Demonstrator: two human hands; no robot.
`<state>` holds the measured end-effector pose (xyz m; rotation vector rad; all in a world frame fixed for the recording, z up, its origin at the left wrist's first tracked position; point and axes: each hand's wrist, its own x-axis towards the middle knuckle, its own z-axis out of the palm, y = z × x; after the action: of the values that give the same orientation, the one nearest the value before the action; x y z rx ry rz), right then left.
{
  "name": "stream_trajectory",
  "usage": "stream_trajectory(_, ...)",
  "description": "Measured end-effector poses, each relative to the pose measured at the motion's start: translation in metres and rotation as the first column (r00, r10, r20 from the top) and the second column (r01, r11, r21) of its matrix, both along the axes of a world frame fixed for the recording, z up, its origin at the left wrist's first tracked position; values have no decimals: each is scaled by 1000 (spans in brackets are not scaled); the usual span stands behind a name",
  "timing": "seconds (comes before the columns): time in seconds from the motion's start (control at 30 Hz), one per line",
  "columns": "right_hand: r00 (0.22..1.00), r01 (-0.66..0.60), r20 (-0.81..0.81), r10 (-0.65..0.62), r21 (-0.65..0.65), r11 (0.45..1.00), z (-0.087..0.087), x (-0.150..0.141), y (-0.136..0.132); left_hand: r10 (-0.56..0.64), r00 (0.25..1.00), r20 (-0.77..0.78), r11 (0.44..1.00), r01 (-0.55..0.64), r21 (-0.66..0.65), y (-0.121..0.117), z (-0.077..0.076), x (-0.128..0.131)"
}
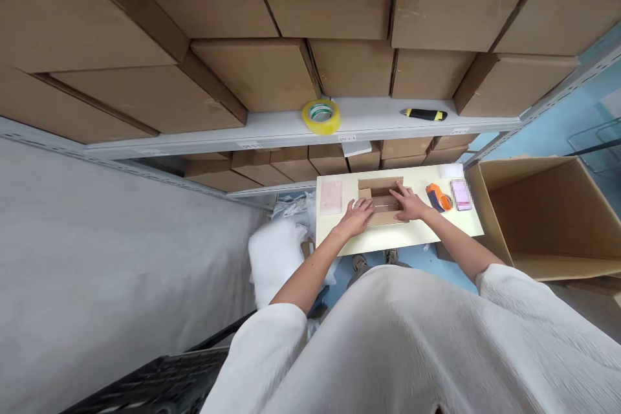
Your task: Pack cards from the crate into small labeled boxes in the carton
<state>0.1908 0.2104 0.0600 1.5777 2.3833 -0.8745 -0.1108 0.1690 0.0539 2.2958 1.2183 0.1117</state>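
A small cardboard box (383, 218) lies on the pale table (356, 246) with its top flaps folded outward, so its inside shows. My left hand (358, 215) rests on the box's left end, fingers stretched out over the edge. At the right end, my right hand (411, 203) touches the box with its fingers spread apart. To the right of that hand sits an orange and dark blue tape dispenser (438, 198). A phone (461, 195) with a blurred screen lies beside the dispenser. Left of the box is a flat pinkish sheet or packet (331, 197).
Cardboard boxes (349, 68) fill the shelves in front. On the shelf edge (291, 131) lie yellow tape (321, 117) and a black-yellow box cutter (425, 114). A large open carton (557, 220) stands right; white packing material (275, 257) is piled left, near a black crate (160, 381).
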Motion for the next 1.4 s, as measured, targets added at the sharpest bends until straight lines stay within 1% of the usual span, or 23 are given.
stream_trajectory(0.07, 998, -27, 64, 27, -9, 1000, -2, -2, 4, -57, 998, -36, 998, 58, 27, 2, 0, 7)
stream_trajectory(0.13, 993, -44, 113, 45, -12, 999, -6, -5, 9, -86, 994, -72, 996, 88, 27, 8, 2, 17)
stream_trajectory(0.23, 984, -55, 168, 56, -11, 998, -10, -10, 15, -74, 990, -120, 997, 76, 9, 13, 6, 25)
stream_trajectory(0.3, 981, -57, 187, 58, -11, 998, -13, -12, 16, -49, 992, -118, 998, 53, 33, 10, 8, 22)
stream_trajectory(0.37, 981, -56, 185, 57, -10, 998, -14, -12, 16, 11, 997, -78, 996, -4, 89, 2, 7, 12)
stream_trajectory(0.4, 983, -54, 178, 55, -11, 998, -14, -12, 15, 62, 997, -51, 992, -56, 114, -4, 6, 7)
stream_trajectory(0.47, 986, -48, 161, 49, -11, 999, -15, -11, 14, 223, 975, -15, 967, -220, 127, -14, 0, -5)
stream_trajectory(0.53, 987, -45, 157, 46, -6, 999, -16, -10, 12, 376, 927, -4, 923, -374, 84, -20, -8, -14)
stream_trajectory(0.6, 986, -47, 163, 46, 3, 999, -17, -9, 12, 459, 888, 17, 889, -459, -4, -21, -17, -18)
stream_trajectory(0.67, 984, -51, 171, 48, 13, 999, -18, -9, 11, 480, 873, 84, 875, -469, -120, -18, -27, -18)
stream_trajectory(0.73, 984, -52, 173, 48, 23, 998, -18, -8, 11, 501, 844, 192, 857, -453, -247, -13, -37, -16)
stream_trajectory(0.77, 984, -54, 174, 48, 27, 998, -17, -8, 11, 526, 813, 250, 839, -448, -310, -10, -41, -16)
stream_trajectory(0.83, 983, -57, 176, 51, 28, 998, -16, -8, 10, 597, 727, 340, 788, -453, -417, -6, -50, -16)
stream_trajectory(0.9, 982, -54, 183, 49, 21, 998, -15, -8, 10, 669, 637, 382, 732, -478, -485, -3, -58, -20)
stream_trajectory(1.0, 979, -38, 202, 36, 9, 999, -11, -9, 8, 738, 541, 404, 673, -534, -512, 5, -67, -33)
stream_trajectory(1.13, 977, -28, 213, 26, 7, 1000, -6, -11, 6, 787, 459, 411, 615, -631, -473, 25, -76, -60)
stream_trajectory(1.2, 976, -30, 217, 28, 8, 1000, -3, -12, 4, 827, 444, 345, 560, -698, -446, 36, -81, -75)
stream_trajectory(1.27, 974, -32, 225, 28, 13, 999, -1, -12, 3, 872, 436, 221, 489, -780, -391, 47, -89, -90)
stream_trajectory(1.33, 972, -33, 235, 28, 17, 999, 0, -12, 2, 907, 412, 90, 419, -852, -314, 55, -97, -104)
stream_trajectory(1.4, 970, -35, 239, 31, 13, 999, 0, -11, 2, 921, 389, -17, 369, -887, -277, 61, -106, -114)
